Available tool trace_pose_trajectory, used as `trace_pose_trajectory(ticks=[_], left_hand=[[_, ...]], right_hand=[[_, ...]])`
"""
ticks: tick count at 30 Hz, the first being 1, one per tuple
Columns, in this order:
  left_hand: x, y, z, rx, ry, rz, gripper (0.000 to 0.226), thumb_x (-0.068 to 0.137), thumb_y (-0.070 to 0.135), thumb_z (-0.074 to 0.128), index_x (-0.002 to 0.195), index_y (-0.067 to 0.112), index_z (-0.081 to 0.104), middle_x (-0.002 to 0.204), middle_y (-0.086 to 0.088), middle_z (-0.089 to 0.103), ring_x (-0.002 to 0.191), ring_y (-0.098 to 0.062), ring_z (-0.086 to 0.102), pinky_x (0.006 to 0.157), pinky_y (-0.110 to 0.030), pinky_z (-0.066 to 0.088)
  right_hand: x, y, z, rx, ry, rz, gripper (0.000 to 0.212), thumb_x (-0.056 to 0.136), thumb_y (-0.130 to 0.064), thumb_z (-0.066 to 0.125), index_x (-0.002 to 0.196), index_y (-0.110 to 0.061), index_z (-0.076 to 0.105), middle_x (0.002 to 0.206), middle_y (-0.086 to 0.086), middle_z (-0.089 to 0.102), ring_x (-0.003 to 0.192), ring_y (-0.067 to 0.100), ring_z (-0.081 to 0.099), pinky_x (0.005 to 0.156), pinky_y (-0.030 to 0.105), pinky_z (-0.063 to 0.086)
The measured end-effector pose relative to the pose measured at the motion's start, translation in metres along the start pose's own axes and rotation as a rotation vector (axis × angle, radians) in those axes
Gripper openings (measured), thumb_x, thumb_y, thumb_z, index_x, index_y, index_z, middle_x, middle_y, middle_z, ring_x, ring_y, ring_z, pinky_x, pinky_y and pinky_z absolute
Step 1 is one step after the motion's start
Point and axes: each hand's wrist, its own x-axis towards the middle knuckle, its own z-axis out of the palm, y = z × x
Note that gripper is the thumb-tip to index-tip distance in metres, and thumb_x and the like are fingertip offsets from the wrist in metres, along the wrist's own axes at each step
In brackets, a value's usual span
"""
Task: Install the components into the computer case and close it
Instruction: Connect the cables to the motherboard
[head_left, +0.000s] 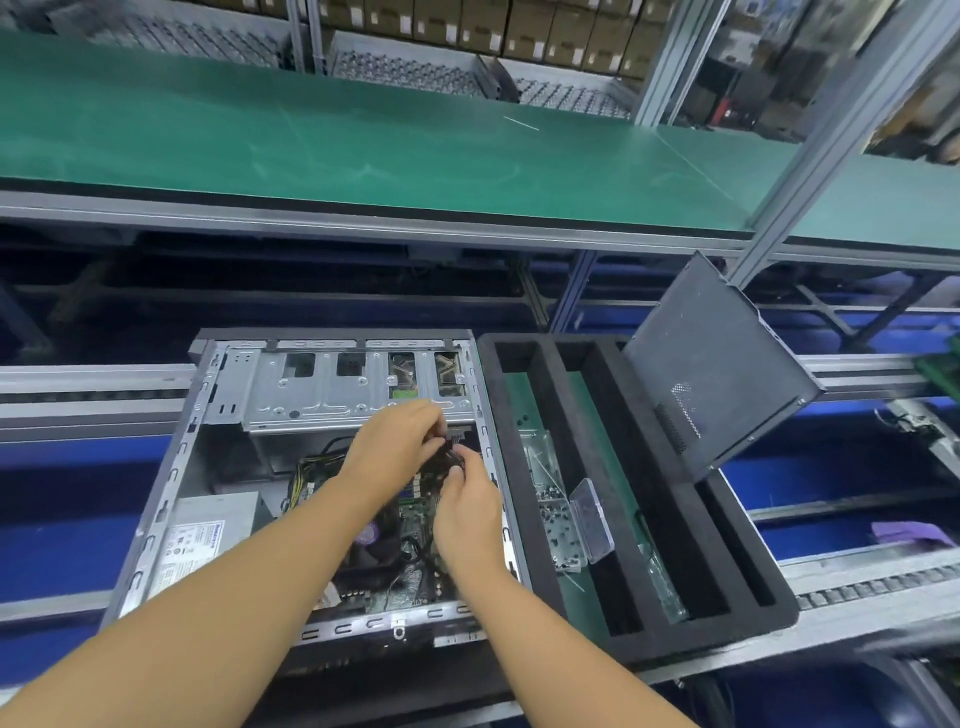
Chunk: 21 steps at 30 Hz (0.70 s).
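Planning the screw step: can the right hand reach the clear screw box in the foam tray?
Likely yes: the screw box lies open just past the case wall, but the right hand pinches a cable.

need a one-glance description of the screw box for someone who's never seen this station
Find the open computer case lying on the conveyor; a black foam tray with long slots sits directly right of it. In the slot nearest the case lies a small clear plastic box holding dark screws, its lid flipped open. It is the only transparent hard container there.
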Motion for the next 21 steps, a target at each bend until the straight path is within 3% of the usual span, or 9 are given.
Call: trace_pose_trajectory(ticks=[3,6,8,12,14,18,21], left_hand=[[-0.022,-0.022,-0.009,-0.057,-0.008,-0.009,0.014,0.089,0.018,0.062,0.087,0.026,0.051,0.081,0.013,0.053,0.071,-0.011,0.05,0.062,-0.031,0.048],[-0.047,-0.045,-0.015,-0.075,-0.059,-0.096,0.013,0.088,0.015,0.061,0.086,0.025,0.052,0.079,0.013,0.053,0.071,-0.011,0.052,0.064,-0.032,0.048],[-0.057,-0.054,-0.014,-0.065,-0.132,-0.188,0.012,0.088,0.016,0.059,0.085,0.026,0.053,0.08,0.011,0.055,0.076,-0.014,0.054,0.068,-0.034,0.05],[-0.063,-0.059,-0.007,-0.011,-0.198,-0.457,0.014,0.091,0.013,0.052,0.096,0.023,0.062,0.103,0.003,0.06,0.095,-0.02,0.06,0.078,-0.033,0.05],[-0.066,-0.06,-0.001,0.009,-0.226,-0.52,0.022,0.09,0.008,0.049,0.105,0.015,0.065,0.113,-0.004,0.06,0.102,-0.024,0.06,0.084,-0.034,0.05],[-0.076,-0.059,0.011,-0.056,-0.248,-0.596,0.025,0.097,0.016,0.044,0.104,0.006,0.066,0.113,-0.012,0.061,0.101,-0.03,0.059,0.089,-0.039,0.05],[-0.082,-0.056,0.016,-0.018,-0.28,-0.584,0.029,0.096,0.022,0.044,0.111,0.011,0.066,0.117,-0.008,0.061,0.104,-0.028,0.058,0.087,-0.037,0.047]], right_hand=[[0.001,0.001,0.003,0.108,-0.018,0.006,0.022,0.11,-0.019,0.037,0.13,-0.026,0.046,0.108,0.006,0.06,0.086,0.017,0.054,0.067,0.024,0.039],[0.005,0.001,0.003,0.058,-0.04,-0.046,0.013,0.109,-0.021,0.041,0.118,-0.027,0.047,0.09,-0.003,0.061,0.067,0.009,0.052,0.058,0.022,0.04],[0.011,-0.005,0.002,-0.063,-0.068,-0.107,0.015,0.108,-0.021,0.045,0.12,-0.023,0.053,0.094,-0.006,0.064,0.072,0.008,0.057,0.06,0.019,0.041],[0.023,-0.026,0.003,-0.395,-0.155,-0.153,0.024,0.107,-0.019,0.051,0.126,-0.011,0.064,0.113,0.009,0.07,0.091,0.024,0.067,0.076,0.033,0.053],[0.028,-0.031,0.005,-0.52,-0.221,-0.104,0.025,0.106,-0.016,0.052,0.123,-0.007,0.067,0.115,0.014,0.071,0.095,0.028,0.068,0.08,0.033,0.054],[0.028,-0.026,0.02,-0.413,-0.233,0.063,0.023,0.102,-0.013,0.058,0.12,-0.006,0.07,0.118,0.013,0.071,0.097,0.026,0.068,0.074,0.025,0.045],[0.029,-0.022,0.032,-0.264,-0.153,0.127,0.024,0.099,-0.013,0.055,0.106,-0.002,0.076,0.104,0.013,0.076,0.073,0.019,0.062,0.063,0.025,0.045]])
